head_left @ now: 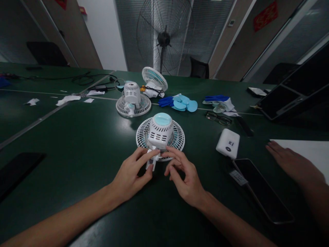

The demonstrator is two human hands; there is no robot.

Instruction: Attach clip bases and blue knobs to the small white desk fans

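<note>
Both hands worked at the foot of a small white desk fan that lay grille-down on the green worktop, its motor housing and pale blue cap pointing up. The left hand had thumb and forefinger pinched on the white bracket jutting from the fan's near side, while the right hand touched the same joint with its fingertips, fingers curled and, as far as could be seen, grasping nothing of its own. Behind the fan, a second fan sat face-down and a third leaned on its side, with loose blue fan blades and blue gloves just beyond. To the right lay a pair of glasses, a white power bank and a dark phone; another person's hand rested flat near a white sheet. A large pedestal fan stood past the far edge. The risks looked modest but real: the bracket seemed thin plastic, and a twist at the wrong angle could snap it. The fan rested only on its grille, so a hard push might slide or tip it away from the fingers. Any small loose part could roll off among the clutter.
</note>
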